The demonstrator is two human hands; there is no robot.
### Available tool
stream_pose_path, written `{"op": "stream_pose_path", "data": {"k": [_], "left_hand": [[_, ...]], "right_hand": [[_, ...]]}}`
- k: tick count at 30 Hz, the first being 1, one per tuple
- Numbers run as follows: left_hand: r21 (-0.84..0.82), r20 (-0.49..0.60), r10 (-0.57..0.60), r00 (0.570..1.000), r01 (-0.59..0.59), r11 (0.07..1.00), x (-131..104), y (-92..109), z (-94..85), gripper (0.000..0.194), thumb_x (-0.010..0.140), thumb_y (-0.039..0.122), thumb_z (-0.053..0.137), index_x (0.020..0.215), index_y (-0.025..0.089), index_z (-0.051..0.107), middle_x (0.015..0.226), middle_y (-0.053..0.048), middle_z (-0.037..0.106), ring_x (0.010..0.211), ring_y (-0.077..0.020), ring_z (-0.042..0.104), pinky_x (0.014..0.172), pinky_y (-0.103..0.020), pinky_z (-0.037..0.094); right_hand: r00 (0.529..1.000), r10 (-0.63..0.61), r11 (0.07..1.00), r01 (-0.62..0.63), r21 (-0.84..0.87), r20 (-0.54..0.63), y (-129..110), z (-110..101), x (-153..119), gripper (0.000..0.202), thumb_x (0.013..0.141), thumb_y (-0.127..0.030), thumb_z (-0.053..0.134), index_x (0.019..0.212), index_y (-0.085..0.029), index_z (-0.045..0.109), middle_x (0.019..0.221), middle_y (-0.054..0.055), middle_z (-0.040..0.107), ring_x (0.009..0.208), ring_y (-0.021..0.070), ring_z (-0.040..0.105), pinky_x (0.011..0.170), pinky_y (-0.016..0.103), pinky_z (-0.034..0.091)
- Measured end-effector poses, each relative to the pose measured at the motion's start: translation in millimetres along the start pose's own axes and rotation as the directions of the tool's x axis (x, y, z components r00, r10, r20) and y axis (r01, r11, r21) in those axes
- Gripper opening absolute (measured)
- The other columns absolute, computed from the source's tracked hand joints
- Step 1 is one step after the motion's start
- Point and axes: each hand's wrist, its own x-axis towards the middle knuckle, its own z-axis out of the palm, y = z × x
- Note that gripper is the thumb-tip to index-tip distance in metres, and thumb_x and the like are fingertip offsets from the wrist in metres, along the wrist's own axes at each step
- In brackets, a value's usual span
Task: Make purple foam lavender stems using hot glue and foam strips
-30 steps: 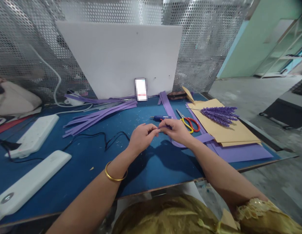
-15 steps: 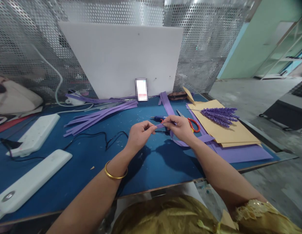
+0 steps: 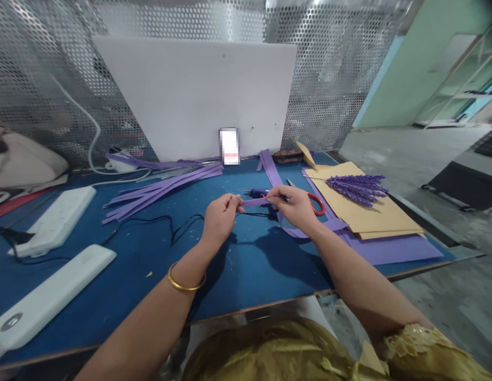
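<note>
Between my hands a purple paper strip (image 3: pixel 255 202) is stretched level above the blue table. My left hand (image 3: pixel 222 217) pinches its left end, thumb against the fingers. Farther right, my right hand (image 3: pixel 290 203) pinches the same strip, and a length of purple strip curls out below that hand toward the right. Just behind the right hand lie red-handled scissors (image 3: pixel 317 204), partly covered by it, and a blue tool with a pointed tip (image 3: pixel 258 192). A black cord runs behind the left hand.
Several purple strips (image 3: pixel 162 191) lie at the back left. White power strips (image 3: pixel 57 219) occupy the left side. Brown paper sheets (image 3: pixel 373 214) with a purple lavender bunch (image 3: pixel 357 189) are at the right. A phone (image 3: pixel 230 146) leans against a white board (image 3: pixel 206 95).
My left hand has moved slightly left, away from the right hand, so more of the purple strip shows between them. My right hand has stayed nearly in place.
</note>
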Motion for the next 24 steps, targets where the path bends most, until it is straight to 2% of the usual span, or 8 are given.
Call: {"op": "stream_pose_path", "data": {"k": [4, 7, 10, 14, 21, 24], "left_hand": [[0.055, -0.013, 0.039, 0.999, -0.038, 0.998, 1, 0, -0.7, 0.036, 0.095, 0.045, 0.049, 0.083, 0.020, 0.072, 0.077, -0.002, 0.073, 0.075, -0.0178, 0.064, 0.073, -0.029, 0.043], [0.053, 0.067, 0.119, 0.991, -0.123, 0.991, -2, 2, 2.9, 0.028, 0.090, 0.045, 0.058, 0.090, 0.022, 0.075, 0.088, -0.001, 0.076, 0.084, -0.0188, 0.066, 0.078, -0.028, 0.045], [0.111, 0.161, 0.166, 0.973, -0.185, 0.977, -5, 4, 7.2, 0.019, 0.086, 0.040, 0.063, 0.083, 0.025, 0.076, 0.079, 0.001, 0.075, 0.079, -0.0185, 0.066, 0.086, -0.030, 0.046], [0.132, 0.235, 0.191, 0.953, -0.226, 0.965, -7, 8, 8.3, 0.026, 0.089, 0.033, 0.057, 0.069, 0.024, 0.071, 0.067, 0.003, 0.071, 0.071, -0.0167, 0.063, 0.104, -0.037, 0.040], [0.109, 0.283, 0.172, 0.943, -0.210, 0.972, -7, 11, 7.7, 0.030, 0.088, 0.037, 0.057, 0.064, 0.023, 0.067, 0.067, 0.003, 0.070, 0.069, -0.0155, 0.062, 0.112, -0.039, 0.033], [0.110, 0.277, 0.191, 0.942, -0.229, 0.967, -7, 10, 7.9, 0.030, 0.089, 0.034, 0.055, 0.064, 0.023, 0.066, 0.066, 0.003, 0.070, 0.068, -0.0155, 0.062, 0.112, -0.038, 0.034]], "right_hand": [[1.000, -0.017, 1.000, 0.017, -0.014, 0.000, 0, 1, 0, 0.008, 0.085, -0.022, 0.063, 0.079, -0.020, 0.068, 0.067, -0.002, 0.063, 0.061, 0.0133, 0.055, 0.059, 0.025, 0.039], [0.997, -0.066, 0.998, 0.067, -0.020, 0.042, -1, 3, -2, 0.008, 0.086, -0.022, 0.062, 0.081, -0.020, 0.069, 0.071, -0.001, 0.066, 0.064, 0.0137, 0.057, 0.062, 0.025, 0.040], [0.985, -0.133, 0.991, 0.134, -0.005, 0.111, -4, 6, -4, 0.009, 0.086, -0.021, 0.061, 0.080, -0.020, 0.068, 0.072, -0.001, 0.067, 0.067, 0.0139, 0.059, 0.064, 0.025, 0.040], [0.975, -0.145, 0.989, 0.147, 0.001, 0.169, -6, 8, -6, 0.011, 0.086, -0.019, 0.059, 0.079, -0.020, 0.068, 0.072, 0.000, 0.066, 0.067, 0.0135, 0.058, 0.064, 0.024, 0.040], [0.966, -0.126, 0.992, 0.120, 0.038, 0.227, -6, 6, -6, 0.011, 0.086, -0.020, 0.059, 0.079, -0.020, 0.068, 0.072, 0.000, 0.065, 0.067, 0.0135, 0.058, 0.064, 0.024, 0.041], [0.973, -0.102, 0.994, 0.091, 0.061, 0.209, -5, 7, -6, 0.011, 0.087, -0.021, 0.060, 0.079, -0.020, 0.068, 0.070, -0.001, 0.064, 0.064, 0.0128, 0.057, 0.062, 0.024, 0.041]]}}
